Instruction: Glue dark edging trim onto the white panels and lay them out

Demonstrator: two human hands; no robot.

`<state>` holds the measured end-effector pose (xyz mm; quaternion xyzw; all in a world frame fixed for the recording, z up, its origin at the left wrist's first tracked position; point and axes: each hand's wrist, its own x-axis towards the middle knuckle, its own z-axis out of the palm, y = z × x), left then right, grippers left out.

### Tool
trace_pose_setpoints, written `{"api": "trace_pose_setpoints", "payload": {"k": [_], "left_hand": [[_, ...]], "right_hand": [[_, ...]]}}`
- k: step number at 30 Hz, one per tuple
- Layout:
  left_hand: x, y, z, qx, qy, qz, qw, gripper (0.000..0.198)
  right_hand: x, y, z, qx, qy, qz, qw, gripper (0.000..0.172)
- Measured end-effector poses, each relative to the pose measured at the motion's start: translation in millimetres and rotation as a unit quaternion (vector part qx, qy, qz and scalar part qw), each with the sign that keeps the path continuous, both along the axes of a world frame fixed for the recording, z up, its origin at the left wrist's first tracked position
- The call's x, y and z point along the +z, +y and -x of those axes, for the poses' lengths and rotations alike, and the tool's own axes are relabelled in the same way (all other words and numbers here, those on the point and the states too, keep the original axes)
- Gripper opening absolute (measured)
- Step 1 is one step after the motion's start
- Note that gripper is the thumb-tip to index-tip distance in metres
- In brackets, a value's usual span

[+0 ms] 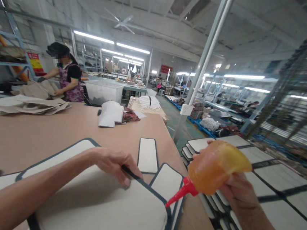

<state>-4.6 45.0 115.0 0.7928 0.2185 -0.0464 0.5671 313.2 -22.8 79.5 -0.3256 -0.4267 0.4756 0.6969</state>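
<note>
In the head view, a large cream panel with a dark blue border (103, 214) lies before me at the table's near side. My left hand (117, 165) pinches its far edge between thumb and fingers. Held tilted in my right hand (236, 186) is a squeeze bottle (215, 167) of amber liquid with a red nozzle (181, 192). The nozzle's tip is at the dark border near the panel's right corner; whether it touches I cannot tell. Beneath and beyond lie a smaller bordered panel (167, 180) and a narrow bordered piece (147, 153).
Stacked bordered panels (281, 178) stand right of the brown table (88, 115). White and brown pieces (112, 113) lie toward the far edge. A metal post (204, 52) rises at the right. A co-worker (70, 79) handles beige material (35, 90) at the far left.
</note>
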Motion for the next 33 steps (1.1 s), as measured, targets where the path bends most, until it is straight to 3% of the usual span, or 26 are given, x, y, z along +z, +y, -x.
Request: {"api": "trace_pose_setpoints", "payload": {"k": [7, 13, 28, 31, 33], "left_hand": [[-2.7, 1, 13, -0.004, -0.021, 0.007, 1.0, 0.045], [-2.3, 1, 19, 0.0, -0.027, 0.012, 1.0, 0.041], [-10.0, -3, 30, 0.059, -0.039, -0.073, 0.995, 0.035], [-15.1, -4, 32, 0.057, -0.051, -0.085, 0.993, 0.033], [-19.4, -4, 33, 0.072, -0.098, -0.136, 0.983, 0.031]], "right_hand": [[-1.9, 5, 12, 0.024, 0.004, 0.002, 1.0, 0.076], [-4.3, 2, 13, 0.004, -0.002, -0.001, 1.0, 0.078], [-32.0, -8, 11, -0.065, 0.017, -0.009, 0.998, 0.06], [-35.0, -11, 13, -0.09, 0.02, -0.005, 0.996, 0.064], [-34.0, -10, 15, -0.108, 0.022, -0.019, 0.994, 0.069]]}}
